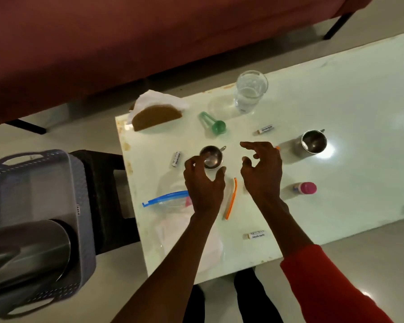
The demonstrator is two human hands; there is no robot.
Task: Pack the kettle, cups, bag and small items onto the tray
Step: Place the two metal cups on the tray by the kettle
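Cupping round steel cup [211, 157], left hand [202, 183]

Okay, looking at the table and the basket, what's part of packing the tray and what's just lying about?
For the job: tray, kettle, small steel cup by the left hand, larger steel cup, zip bag, white tubes, pink-capped bottle.

Lying about: napkin holder, sofa.

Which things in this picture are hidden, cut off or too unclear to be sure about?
Head view only:
- Kettle: cut off by the left edge; its lid is not readable.
- Zip bag: partly covered by the left hand; its contents are unclear.
- Small steel cup: whether the left hand touches it cannot be told.
- Orange item: almost hidden behind the right hand.
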